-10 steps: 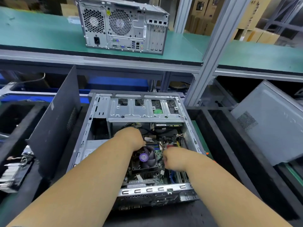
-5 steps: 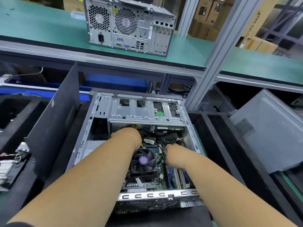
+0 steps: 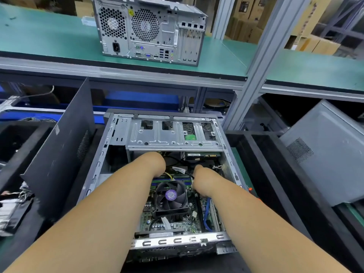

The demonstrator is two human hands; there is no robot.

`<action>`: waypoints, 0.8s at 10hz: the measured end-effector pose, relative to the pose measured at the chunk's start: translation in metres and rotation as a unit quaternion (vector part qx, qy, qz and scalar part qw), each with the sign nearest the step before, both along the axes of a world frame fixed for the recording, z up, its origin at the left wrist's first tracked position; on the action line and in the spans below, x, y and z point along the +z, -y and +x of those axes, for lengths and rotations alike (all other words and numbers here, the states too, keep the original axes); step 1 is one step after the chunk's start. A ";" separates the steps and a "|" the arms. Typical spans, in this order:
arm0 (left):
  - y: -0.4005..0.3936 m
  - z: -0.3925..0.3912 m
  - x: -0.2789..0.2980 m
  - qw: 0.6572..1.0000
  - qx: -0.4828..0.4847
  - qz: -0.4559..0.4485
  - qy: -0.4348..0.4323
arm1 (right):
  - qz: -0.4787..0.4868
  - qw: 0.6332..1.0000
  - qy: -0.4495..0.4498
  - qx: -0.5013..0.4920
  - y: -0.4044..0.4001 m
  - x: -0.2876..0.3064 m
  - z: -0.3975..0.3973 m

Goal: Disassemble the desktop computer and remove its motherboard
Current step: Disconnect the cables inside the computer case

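Mid-frame, the left hand [image 3: 155,162] and right hand [image 3: 201,175] reach into the open computer case [image 3: 98,164] above the fan [image 3: 171,195]; their grips are hidden.

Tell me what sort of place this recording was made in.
Probably a computer teardown or recycling workshop. An open tower lies on the bench with its motherboard exposed, a second tower waits on a green-matted shelf, and cardboard boxes are stacked behind.
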State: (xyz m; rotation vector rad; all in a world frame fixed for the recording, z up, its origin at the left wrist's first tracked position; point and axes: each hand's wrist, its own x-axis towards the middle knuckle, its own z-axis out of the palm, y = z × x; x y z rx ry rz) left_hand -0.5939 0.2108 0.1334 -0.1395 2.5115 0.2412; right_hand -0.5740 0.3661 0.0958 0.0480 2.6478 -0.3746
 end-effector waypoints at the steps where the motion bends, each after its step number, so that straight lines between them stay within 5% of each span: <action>1: 0.005 -0.001 -0.004 0.994 0.086 0.065 0.010 | -0.034 0.996 -0.002 -0.079 -0.003 0.002 -0.003; 2: 0.010 -0.002 -0.009 0.967 0.171 0.191 -0.006 | 0.042 0.999 0.032 -0.013 -0.005 0.006 -0.004; 3: 0.010 -0.004 -0.020 0.943 0.205 0.261 -0.001 | 0.032 0.998 -0.010 -0.053 -0.009 0.009 -0.006; 7: 0.009 -0.004 -0.015 0.977 0.093 0.192 0.021 | 0.029 0.999 0.038 -0.023 -0.008 0.016 -0.010; 8: 0.007 -0.001 -0.011 0.985 0.024 0.166 0.033 | -0.101 0.990 0.034 -0.089 -0.006 0.010 -0.012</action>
